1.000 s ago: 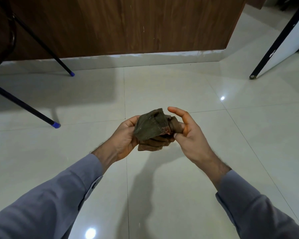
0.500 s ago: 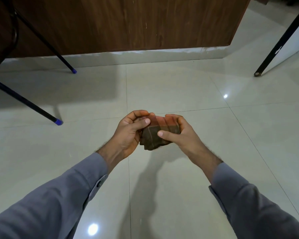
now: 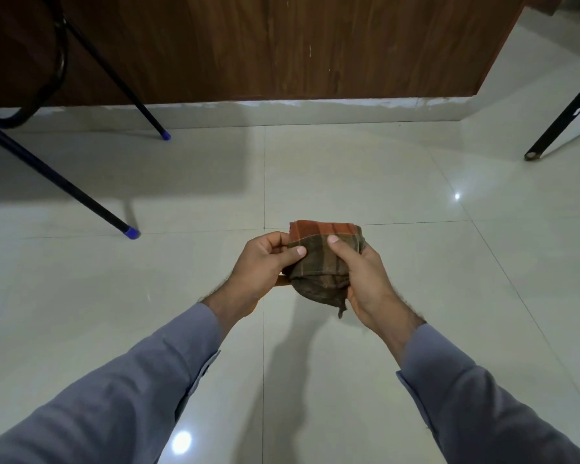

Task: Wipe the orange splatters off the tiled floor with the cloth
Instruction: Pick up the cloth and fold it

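At far left, dark chair legs [image 3: 64, 187] with blue tips stand on the tiled floor [image 3: 365, 169]. The left hand [image 3: 265, 262] pinches the cloth [image 3: 318, 266] with thumb on top and fingers curled beneath. The bunched cloth, held above the floor, lies roughly crosswise, orange edge away, loose tail hanging down. The right hand [image 3: 365, 276] grips its right side, thumb pressed on top.

Head-worn view, downward over floor [image 3: 349, 169]

Both hands — left [image 3: 265, 266], right [image 3: 362, 272] — meet out front, fingers curled, thumbs pressed on top.
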